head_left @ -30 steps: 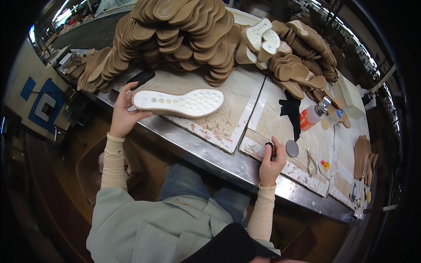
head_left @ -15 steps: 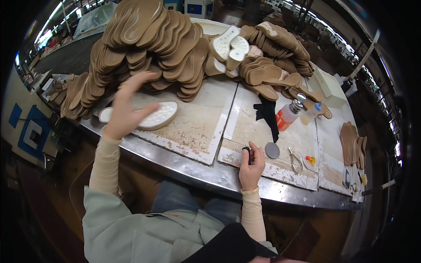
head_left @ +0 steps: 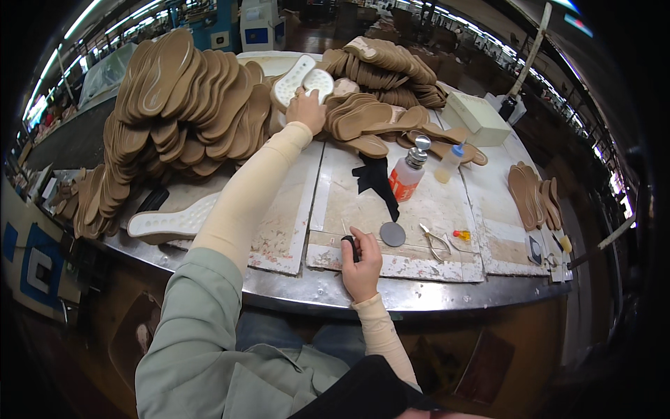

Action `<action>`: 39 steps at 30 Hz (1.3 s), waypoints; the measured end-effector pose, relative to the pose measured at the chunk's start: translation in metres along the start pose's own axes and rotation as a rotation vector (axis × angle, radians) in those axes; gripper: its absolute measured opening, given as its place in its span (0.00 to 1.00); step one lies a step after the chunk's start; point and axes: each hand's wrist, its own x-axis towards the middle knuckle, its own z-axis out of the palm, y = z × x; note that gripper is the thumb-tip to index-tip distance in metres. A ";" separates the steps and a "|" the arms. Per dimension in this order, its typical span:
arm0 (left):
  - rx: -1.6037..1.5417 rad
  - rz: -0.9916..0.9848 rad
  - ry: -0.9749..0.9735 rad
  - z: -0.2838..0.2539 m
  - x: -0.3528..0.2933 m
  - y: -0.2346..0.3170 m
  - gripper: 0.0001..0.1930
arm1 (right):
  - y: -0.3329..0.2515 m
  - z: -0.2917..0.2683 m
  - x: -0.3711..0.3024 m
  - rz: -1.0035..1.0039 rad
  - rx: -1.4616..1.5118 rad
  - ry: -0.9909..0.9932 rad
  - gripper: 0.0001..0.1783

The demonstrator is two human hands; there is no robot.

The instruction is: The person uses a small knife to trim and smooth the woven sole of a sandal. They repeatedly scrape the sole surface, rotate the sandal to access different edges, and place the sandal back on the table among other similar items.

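Note:
My left hand [head_left: 307, 114] reaches to the back of the table, its fingers closed on a white studded shoe sole [head_left: 319, 81]. Beside that sole another white one [head_left: 296, 78] leans among the piles. Low over the front edge, my right hand [head_left: 363, 267] is closed around the black handle of a thin-shafted tool [head_left: 351, 249], maybe an awl; its shaft points away from me. A white sole [head_left: 171, 222] with a dimpled face lies at the left, partly hidden by my left forearm.
Tall stacks of brown insoles [head_left: 167, 91] fill the back left; more insoles [head_left: 384, 70] lie at the back right. Near my right hand are a grey disc [head_left: 392, 234], pliers [head_left: 436, 244], a pump bottle [head_left: 407, 178], a squeeze bottle [head_left: 448, 164] and black cloth [head_left: 377, 185].
My left hand has moved from above the sole at the left to the white soles at the back and closed on one. My right hand still holds the tool. The view has shifted.

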 end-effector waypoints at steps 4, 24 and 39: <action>-0.211 -0.106 0.108 0.006 0.018 -0.018 0.17 | 0.003 0.002 -0.001 0.007 0.020 0.006 0.14; -1.036 -0.335 -0.164 -0.102 -0.310 0.051 0.20 | 0.005 0.001 -0.011 0.296 0.581 0.259 0.13; -1.083 -0.292 -0.336 -0.057 -0.175 0.013 0.38 | -0.010 -0.030 -0.051 0.357 0.643 0.213 0.15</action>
